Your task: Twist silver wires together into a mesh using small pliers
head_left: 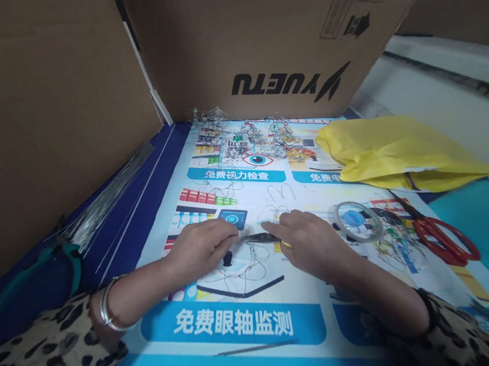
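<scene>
My left hand [205, 243] rests on a printed poster [245, 327] with its fingers curled and pinched round something small I cannot make out. My right hand [309, 242] lies opposite it, closed on slim pliers [258, 238] whose dark tip points left toward the left fingers. Thin bent wire pieces [242, 270] lie scattered under and around both hands. A silver bangle sits on my left wrist, a ring on a right finger.
Red-handled scissors [443, 235], a clear tape roll [360, 220] and a yellow plastic bag [393, 151] lie to the right. Beaded wire work [261, 139] sits at the back. A bundle of straight wires [106, 195] and teal pliers [63, 261] lie left. Cardboard walls [273, 29] enclose the back.
</scene>
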The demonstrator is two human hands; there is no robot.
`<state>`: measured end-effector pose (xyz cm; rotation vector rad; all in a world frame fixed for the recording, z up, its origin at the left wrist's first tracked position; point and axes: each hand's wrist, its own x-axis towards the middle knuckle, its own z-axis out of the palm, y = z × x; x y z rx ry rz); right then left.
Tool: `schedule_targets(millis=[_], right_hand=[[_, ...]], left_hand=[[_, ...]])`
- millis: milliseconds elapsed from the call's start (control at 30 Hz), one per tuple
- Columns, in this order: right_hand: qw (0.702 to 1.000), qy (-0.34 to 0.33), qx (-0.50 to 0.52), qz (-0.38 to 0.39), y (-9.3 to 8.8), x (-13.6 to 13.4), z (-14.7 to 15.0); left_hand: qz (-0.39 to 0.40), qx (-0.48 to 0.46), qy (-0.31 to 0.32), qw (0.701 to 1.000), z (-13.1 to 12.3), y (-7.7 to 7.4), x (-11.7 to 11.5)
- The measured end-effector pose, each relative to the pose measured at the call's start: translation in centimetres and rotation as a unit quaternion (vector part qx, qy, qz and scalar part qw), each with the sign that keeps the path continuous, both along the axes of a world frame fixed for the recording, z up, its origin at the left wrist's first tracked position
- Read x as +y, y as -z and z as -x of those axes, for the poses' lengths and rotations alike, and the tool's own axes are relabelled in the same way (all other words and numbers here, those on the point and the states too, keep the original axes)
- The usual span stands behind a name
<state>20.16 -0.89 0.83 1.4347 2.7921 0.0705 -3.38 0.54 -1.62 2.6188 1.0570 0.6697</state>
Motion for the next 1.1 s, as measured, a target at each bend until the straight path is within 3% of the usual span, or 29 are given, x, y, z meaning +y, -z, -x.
schedule_targets(millis=[833,1100], right_hand=[[0.997,-0.039,-0.018,-0.065,0.97,0.07,0.18],[1.0,-0.003,-0.014,-0.02,0.27,-0.1,0.53]], left_hand=[[0.008,0.015,-0.006,1.0,-0.12,-0.11,-0.14],[0.014,0.025,-0.032,0.999,-0.24,-0.12,-0.19]])
